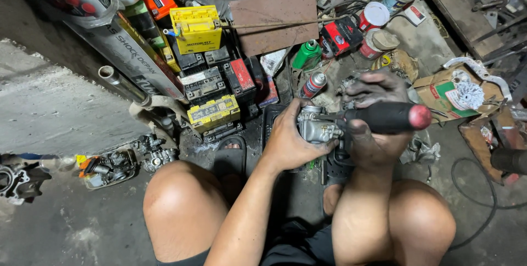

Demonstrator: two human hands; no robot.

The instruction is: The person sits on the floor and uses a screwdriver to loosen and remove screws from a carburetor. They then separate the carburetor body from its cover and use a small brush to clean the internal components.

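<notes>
Carburetor [317, 126] sits clasped in left hand [290, 141] fingers; right hand [373, 129] grips black-handled screwdriver [391, 117], tip against it, above black tray [270, 120].

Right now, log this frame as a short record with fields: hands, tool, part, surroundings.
left hand: grips the carburetor
right hand: holds the screwdriver, black handle, red end, tip at the carburetor
posture: squatting, knees bare
behind: batteries, spray cans, tins
left floor: engine parts
</notes>
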